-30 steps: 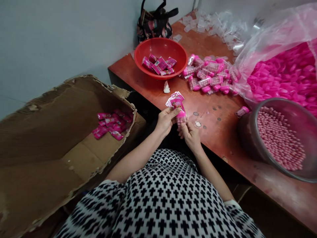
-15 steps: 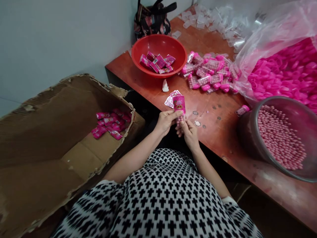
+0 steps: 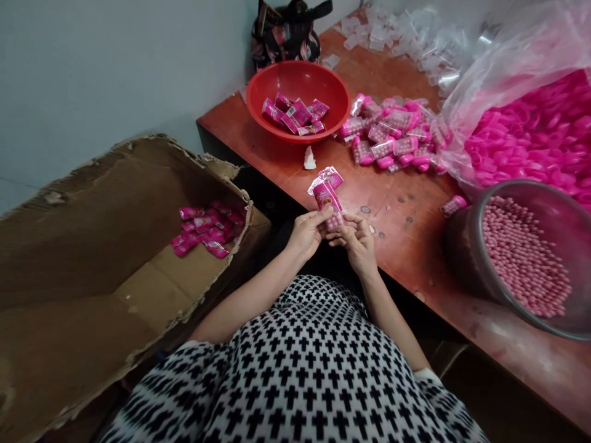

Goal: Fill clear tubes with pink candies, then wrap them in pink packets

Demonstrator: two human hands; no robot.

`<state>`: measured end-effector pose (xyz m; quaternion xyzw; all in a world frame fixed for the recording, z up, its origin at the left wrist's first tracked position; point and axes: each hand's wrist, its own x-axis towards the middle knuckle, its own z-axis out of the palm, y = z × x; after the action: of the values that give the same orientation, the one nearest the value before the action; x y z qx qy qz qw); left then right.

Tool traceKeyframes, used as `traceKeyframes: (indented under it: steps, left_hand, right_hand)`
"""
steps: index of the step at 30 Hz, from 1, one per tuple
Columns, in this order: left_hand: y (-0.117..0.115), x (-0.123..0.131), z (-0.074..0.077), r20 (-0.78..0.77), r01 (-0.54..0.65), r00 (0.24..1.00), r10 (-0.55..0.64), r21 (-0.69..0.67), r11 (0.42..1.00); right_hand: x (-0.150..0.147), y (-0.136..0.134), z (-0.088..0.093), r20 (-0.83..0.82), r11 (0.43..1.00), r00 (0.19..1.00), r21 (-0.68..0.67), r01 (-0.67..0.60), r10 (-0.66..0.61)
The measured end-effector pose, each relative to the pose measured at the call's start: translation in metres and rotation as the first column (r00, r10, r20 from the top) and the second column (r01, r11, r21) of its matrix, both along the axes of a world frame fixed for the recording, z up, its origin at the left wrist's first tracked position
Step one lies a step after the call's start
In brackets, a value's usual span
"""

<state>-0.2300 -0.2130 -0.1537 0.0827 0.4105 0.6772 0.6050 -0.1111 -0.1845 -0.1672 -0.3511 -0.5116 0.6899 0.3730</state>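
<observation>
Between my two hands is a clear container of pink candy balls [image 3: 334,222], with a pink printed label [image 3: 325,195] lying over its far part. My left hand [image 3: 308,232] pinches the label and container from the left, thumb on top. At the near right end, the fingers of my right hand [image 3: 359,243] are closed on the container. Just beyond, more pink-and-silver labels [image 3: 330,175] lie in a small stack on the table, partly behind the held one. A crumpled white lump [image 3: 309,159] sits farther back.
A red bowl [image 3: 339,114] holds labelled packs. Filled containers with pink caps [image 3: 388,132] lie heaped beside it. To the right are a bag of pink caps [image 3: 530,135] and a grey bucket [image 3: 466,246] of pink balls. A cardboard box [image 3: 152,283] with labelled packs stands left.
The held label and container have tilted to the left and come slightly lower. More of the label stack behind shows. My right fingers have shifted at the container's near end.
</observation>
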Motion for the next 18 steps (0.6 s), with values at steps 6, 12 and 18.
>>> traceKeyframes:
  steps: [6, 12, 18]
  left_hand:
    - [-0.008, 0.008, 0.001, -0.03, 0.035, 0.999, -0.034, 0.046, 0.998]
    - [-0.03, -0.026, 0.022, -0.114, -0.362, 0.92, 0.376, 0.128, 0.923]
    - [-0.006, -0.058, 0.01, -0.49, -0.418, 0.764, 0.42, 0.12, 0.901]
  right_hand:
    - [-0.008, 0.004, 0.006, 0.021, 0.997, 0.997, 0.013, 0.072, -0.073]
    - [-0.014, 0.005, 0.015, 0.005, 1.0, 1.0, 0.007, -0.03, 0.03]
    - [-0.004, 0.019, 0.014, 0.113, 0.996, 0.993, 0.08, 0.024, -0.033]
